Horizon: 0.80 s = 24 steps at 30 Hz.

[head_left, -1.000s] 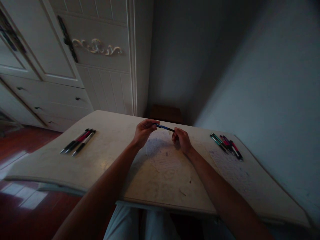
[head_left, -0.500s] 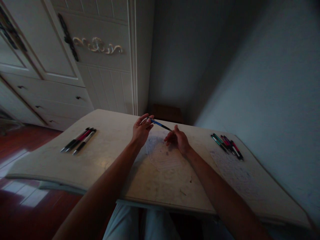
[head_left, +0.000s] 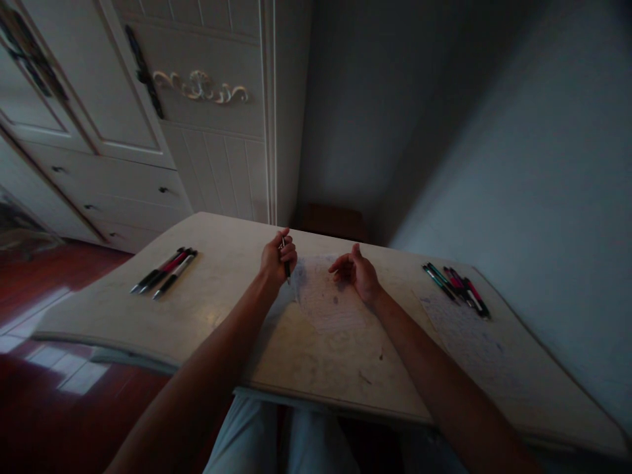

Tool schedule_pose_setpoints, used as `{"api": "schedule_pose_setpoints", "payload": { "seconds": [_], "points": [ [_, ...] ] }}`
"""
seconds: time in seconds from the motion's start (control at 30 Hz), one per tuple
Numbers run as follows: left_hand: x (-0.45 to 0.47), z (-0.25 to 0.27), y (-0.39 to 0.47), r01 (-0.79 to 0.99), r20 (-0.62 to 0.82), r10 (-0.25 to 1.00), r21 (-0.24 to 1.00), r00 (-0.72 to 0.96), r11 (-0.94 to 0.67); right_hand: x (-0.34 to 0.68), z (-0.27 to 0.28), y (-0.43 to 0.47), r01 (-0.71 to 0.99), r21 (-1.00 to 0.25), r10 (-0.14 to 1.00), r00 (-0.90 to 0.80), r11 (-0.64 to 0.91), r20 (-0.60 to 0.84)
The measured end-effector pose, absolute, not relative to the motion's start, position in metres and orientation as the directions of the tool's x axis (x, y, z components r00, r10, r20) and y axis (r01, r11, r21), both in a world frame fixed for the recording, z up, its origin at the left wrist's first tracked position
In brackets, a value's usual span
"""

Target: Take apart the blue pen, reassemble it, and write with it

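My left hand [head_left: 278, 258] is closed around a pen [head_left: 287, 268], whose dark lower end points down toward the table. To its right, my right hand [head_left: 359, 273] hovers over a sheet of paper covered in handwriting [head_left: 328, 306]. Its thumb is raised and its fingers are loosely curled and apart, with nothing seen in them. On the left part of the table lie several pens [head_left: 165, 271] side by side. Another group of pens [head_left: 461, 288], teal, pink and black, rests on the right.
A second written sheet [head_left: 461, 329] lies below the right-hand pens. The pale table [head_left: 222, 230] has a wall [head_left: 557, 197] along its right side. A white cabinet [head_left: 212, 164] stands behind on the left, and a brown box-like object [head_left: 333, 220] sits beyond the far edge.
The pen, earlier stretched between both hands, has swung to point downward in my left hand. My left fingers have closed around it, and my right hand is now apart from it.
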<state>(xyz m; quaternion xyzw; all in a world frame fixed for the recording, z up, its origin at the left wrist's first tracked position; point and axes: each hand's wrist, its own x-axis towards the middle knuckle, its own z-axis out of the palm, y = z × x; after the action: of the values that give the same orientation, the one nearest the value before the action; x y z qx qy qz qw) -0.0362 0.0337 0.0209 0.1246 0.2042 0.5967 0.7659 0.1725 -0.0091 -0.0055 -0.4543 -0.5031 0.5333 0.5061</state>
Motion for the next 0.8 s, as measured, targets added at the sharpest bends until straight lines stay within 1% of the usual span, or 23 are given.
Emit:
{"api": "schedule_pose_setpoints", "payload": {
  "seconds": [0.13,0.27,0.4,0.6,0.8],
  "points": [
    [-0.039,0.024,0.028,-0.885,-0.122,0.97,0.397,0.21,0.241,0.173,-0.007,-0.009,-0.087,-0.996,0.996,-0.083,0.035,0.042],
    [-0.038,0.026,0.024,-0.874,-0.028,0.977,0.443,0.212,0.202,0.173,-0.009,-0.008,-0.1,-0.995,0.995,-0.093,0.03,0.039],
    [-0.039,0.025,0.024,-0.866,-0.002,0.974,0.457,0.226,0.202,0.173,-0.009,-0.008,-0.116,-0.993,0.995,-0.097,0.02,0.032],
    [-0.04,0.024,0.024,-0.907,0.024,0.974,0.369,0.226,0.202,0.172,-0.007,-0.008,-0.107,-0.994,0.996,-0.092,0.011,0.021],
    [-0.037,0.027,0.02,-0.915,0.035,0.964,0.327,0.264,0.239,0.171,-0.008,-0.008,-0.135,-0.991,0.996,-0.092,0.0,0.012]
  ]
}}
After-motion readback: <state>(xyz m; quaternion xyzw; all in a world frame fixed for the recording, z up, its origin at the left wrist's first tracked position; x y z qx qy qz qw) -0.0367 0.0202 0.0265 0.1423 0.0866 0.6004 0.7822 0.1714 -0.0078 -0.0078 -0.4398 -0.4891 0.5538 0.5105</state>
